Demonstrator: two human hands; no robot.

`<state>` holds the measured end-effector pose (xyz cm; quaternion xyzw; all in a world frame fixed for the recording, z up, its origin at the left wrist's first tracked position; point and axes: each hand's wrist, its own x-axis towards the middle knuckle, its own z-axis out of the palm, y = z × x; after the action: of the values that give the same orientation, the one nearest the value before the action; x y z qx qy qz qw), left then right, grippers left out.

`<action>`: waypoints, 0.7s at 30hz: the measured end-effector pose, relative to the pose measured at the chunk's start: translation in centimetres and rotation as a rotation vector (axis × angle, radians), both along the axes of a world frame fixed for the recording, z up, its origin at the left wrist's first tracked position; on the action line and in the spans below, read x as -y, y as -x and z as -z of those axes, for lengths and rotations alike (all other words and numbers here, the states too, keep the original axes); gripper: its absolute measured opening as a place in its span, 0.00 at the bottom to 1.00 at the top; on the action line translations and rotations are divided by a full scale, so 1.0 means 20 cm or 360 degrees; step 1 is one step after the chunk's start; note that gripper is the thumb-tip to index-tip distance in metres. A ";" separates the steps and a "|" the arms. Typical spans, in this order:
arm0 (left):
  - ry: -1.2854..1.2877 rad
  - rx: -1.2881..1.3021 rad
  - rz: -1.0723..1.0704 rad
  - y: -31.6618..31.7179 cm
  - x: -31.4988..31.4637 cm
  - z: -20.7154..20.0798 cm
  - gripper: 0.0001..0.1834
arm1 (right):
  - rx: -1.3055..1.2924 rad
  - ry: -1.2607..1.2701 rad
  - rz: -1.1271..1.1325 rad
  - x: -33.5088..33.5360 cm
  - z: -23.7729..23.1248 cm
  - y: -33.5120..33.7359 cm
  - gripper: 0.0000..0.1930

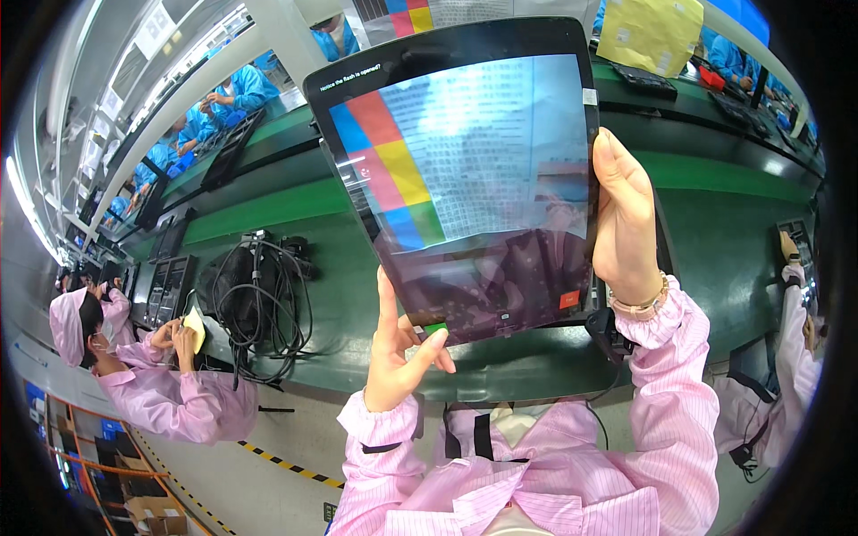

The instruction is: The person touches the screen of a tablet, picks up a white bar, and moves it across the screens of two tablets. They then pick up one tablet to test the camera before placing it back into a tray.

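A black tablet is held up in front of me, tilted a little, its lit screen toward me. The screen shows a page of small print beside blue, red, yellow and green blocks, with a green button and a red one low down. My right hand grips the tablet's right edge, thumb at the front, the other fingers mostly hidden behind. At the lower left corner my left hand also holds it. The left thumb lies over the green button and the index finger runs up along the edge.
Behind the tablet stands a printed colour chart. Tangled black cables lie on the green bench at left. A co-worker in pink handles a yellow sheet there; another sits at far right. A yellow sheet hangs beyond the bench.
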<state>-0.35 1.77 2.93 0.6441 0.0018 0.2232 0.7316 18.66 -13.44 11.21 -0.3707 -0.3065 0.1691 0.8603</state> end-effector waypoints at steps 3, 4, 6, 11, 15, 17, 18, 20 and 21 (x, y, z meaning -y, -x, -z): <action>0.0018 0.0017 -0.0010 0.00 0.00 -0.01 0.50 | -0.0018 0.0000 0.0011 0.00 0.00 0.00 0.12; 0.0022 0.0020 -0.0020 0.00 0.01 -0.01 0.50 | -0.0025 -0.0001 0.0013 -0.01 0.00 0.00 0.12; 0.0027 0.0023 -0.0032 0.00 0.01 -0.01 0.50 | -0.0015 0.0000 0.0029 -0.01 0.01 0.00 0.12; 0.0021 -0.0009 -0.0083 0.00 0.01 -0.02 0.50 | 0.0001 0.0005 0.0042 -0.01 0.00 0.00 0.12; 0.0032 -0.0009 -0.0055 0.00 0.01 -0.02 0.50 | -0.0001 0.0003 0.0046 -0.02 0.00 0.00 0.12; 0.0026 -0.0002 -0.0040 0.00 0.01 -0.02 0.50 | -0.0001 0.0004 0.0054 -0.02 0.00 0.00 0.12; 0.0026 -0.0002 -0.0038 0.00 0.01 -0.02 0.50 | -0.0002 0.0006 0.0051 -0.01 0.00 0.00 0.12; 0.0025 0.0008 -0.0084 0.00 0.02 -0.03 0.50 | -0.0002 0.0008 0.0048 -0.01 0.00 0.00 0.12; 0.0025 0.0008 -0.0085 0.00 0.02 -0.03 0.50 | -0.0001 0.0008 0.0051 -0.02 0.00 0.00 0.12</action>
<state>-0.30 1.45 3.46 0.6375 0.0190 0.2441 0.7305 18.73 -13.14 11.21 -0.3776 -0.2997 0.1563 0.8620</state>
